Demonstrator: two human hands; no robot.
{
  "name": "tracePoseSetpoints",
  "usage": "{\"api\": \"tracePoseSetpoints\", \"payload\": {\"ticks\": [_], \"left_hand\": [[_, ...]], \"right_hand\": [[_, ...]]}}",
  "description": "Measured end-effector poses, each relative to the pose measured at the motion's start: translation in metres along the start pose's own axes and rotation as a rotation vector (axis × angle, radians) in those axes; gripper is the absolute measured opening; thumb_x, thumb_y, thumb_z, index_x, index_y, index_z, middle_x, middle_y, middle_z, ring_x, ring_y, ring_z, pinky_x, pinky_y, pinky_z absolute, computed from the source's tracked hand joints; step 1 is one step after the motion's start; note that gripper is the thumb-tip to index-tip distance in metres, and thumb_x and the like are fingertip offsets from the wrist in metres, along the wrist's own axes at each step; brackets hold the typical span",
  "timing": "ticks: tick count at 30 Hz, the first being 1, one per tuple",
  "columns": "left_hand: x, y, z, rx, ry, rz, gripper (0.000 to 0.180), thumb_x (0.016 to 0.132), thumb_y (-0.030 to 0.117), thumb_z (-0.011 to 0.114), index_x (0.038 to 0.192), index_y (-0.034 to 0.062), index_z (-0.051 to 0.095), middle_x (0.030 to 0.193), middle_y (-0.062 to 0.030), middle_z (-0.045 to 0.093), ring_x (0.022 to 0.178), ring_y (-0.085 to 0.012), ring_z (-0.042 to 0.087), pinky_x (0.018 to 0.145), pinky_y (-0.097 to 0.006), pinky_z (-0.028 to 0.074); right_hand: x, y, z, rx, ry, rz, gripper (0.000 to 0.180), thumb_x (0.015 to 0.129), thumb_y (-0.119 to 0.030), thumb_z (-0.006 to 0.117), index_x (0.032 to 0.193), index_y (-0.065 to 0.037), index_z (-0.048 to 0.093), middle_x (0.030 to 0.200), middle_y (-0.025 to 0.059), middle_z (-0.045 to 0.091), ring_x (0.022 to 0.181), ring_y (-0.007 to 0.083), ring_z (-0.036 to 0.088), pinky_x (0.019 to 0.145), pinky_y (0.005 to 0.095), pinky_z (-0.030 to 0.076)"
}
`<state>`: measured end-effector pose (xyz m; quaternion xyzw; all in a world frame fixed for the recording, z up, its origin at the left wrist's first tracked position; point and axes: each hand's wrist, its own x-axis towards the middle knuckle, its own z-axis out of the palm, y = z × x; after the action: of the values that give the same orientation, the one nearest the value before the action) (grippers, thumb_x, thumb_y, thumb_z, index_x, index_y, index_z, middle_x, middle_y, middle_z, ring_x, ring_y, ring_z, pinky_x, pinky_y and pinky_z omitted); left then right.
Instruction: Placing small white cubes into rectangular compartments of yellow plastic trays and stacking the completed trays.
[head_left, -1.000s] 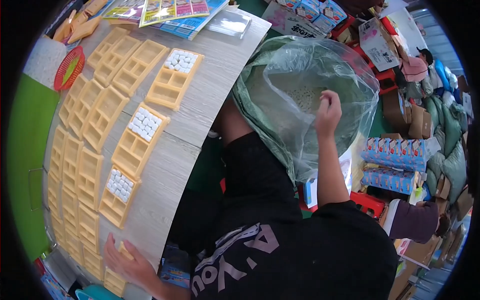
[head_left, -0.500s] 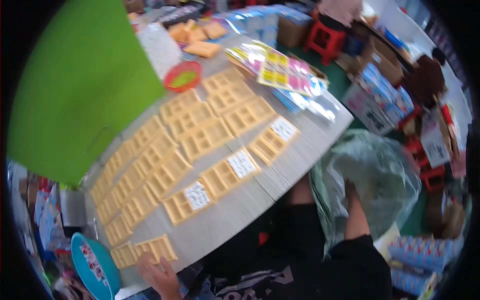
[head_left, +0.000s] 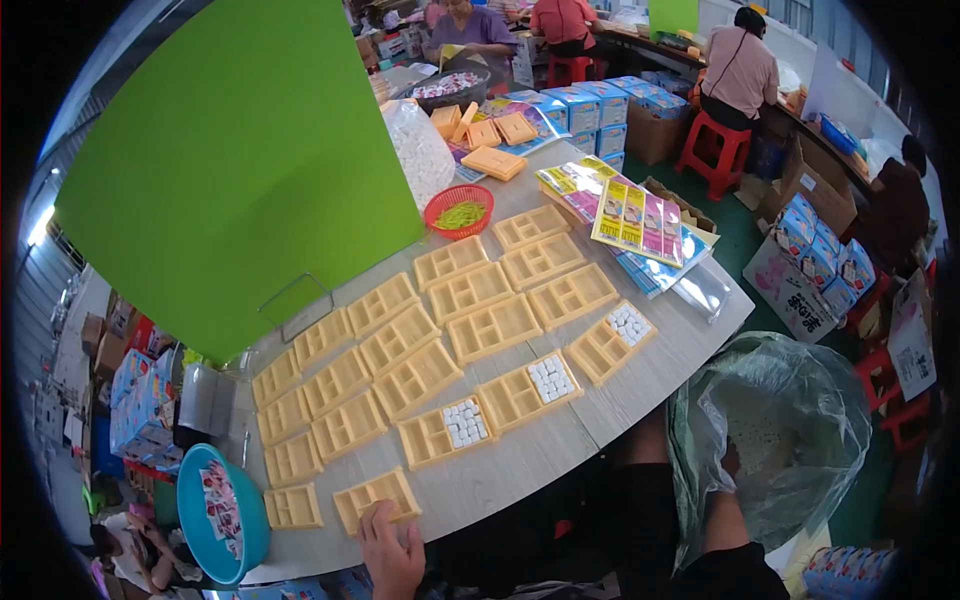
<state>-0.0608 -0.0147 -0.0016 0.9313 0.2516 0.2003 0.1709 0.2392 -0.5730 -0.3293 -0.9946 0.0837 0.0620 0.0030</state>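
Low on the table, my left hand (head_left: 390, 550) has its fingers and thumb on the near edge of a pale yellow compartment tray (head_left: 352, 512). My right hand (head_left: 727, 482) reaches down into a large translucent green plastic bag (head_left: 820, 400); its fingers are hidden there. Small pale pieces (head_left: 765, 440) show dimly inside the bag. Rows of similar trays (head_left: 410, 378) cover the table. Three front trays each have one section packed with small white blocks, such as the white blocks (head_left: 465, 424) in the nearest.
A teal basin (head_left: 255, 545) of small printed packets stands at the lower left. Behind the trays are a red basket (head_left: 432, 215) with yellow-green sticks, a green partition (head_left: 250, 190) and printed sheets (head_left: 640, 220). Several people work beyond, near red stools (head_left: 715, 155).
My left hand and the tray under it have moved right, leaving a gap from the neighbouring tray. My view has tilted up, showing more of the room. My right hand stays in the bag.
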Motion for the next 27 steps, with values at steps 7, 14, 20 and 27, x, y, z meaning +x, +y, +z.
{"api": "tracePoseSetpoints", "payload": {"ticks": [7,14,20,27], "left_hand": [[-0.005,-0.011,0.003,-0.007,0.044,0.076,0.047,0.085,0.013,0.062,0.127,-0.0035,0.052,0.123,-0.0248,0.056,0.118,-0.0463,0.051,0.106,-0.054,0.038],[-0.017,-0.028,-0.011,0.059,0.19,0.002,0.051,0.084,0.012,0.063,0.13,-0.0043,0.05,0.127,-0.026,0.053,0.123,-0.0461,0.047,0.109,-0.055,0.034],[-0.036,-0.045,-0.003,0.074,0.186,-0.003,0.054,0.084,0.011,0.063,0.133,-0.0044,0.048,0.13,-0.0263,0.051,0.125,-0.0467,0.046,0.111,-0.055,0.032],[-0.05,-0.043,-0.008,0.07,0.216,0.034,0.056,0.085,0.012,0.065,0.135,-0.0044,0.047,0.136,-0.0264,0.05,0.133,-0.0469,0.042,0.116,-0.056,0.029]], "right_hand": [[0.014,0.004,-0.023,0.055,0.218,-0.006,0.025,0.099,-0.029,0.056,0.099,-0.005,0.058,0.087,0.0191,0.07,0.081,0.0435,0.071,0.069,0.0537,0.058],[0.012,0.005,-0.046,0.193,0.149,0.126,0.031,0.101,-0.031,0.052,0.096,-0.002,0.062,0.094,0.0287,0.07,0.09,0.0471,0.069,0.076,0.0592,0.053],[0.013,0.011,-0.032,0.153,0.1,0.029,0.033,0.101,-0.033,0.053,0.1,-0.003,0.064,0.096,0.0274,0.07,0.092,0.048,0.068,0.08,0.0593,0.053],[0.027,0.012,-0.032,0.177,0.167,-0.089,0.039,0.101,-0.036,0.051,0.097,-0.001,0.067,0.097,0.0275,0.07,0.095,0.0481,0.068,0.082,0.0574,0.054]]}}
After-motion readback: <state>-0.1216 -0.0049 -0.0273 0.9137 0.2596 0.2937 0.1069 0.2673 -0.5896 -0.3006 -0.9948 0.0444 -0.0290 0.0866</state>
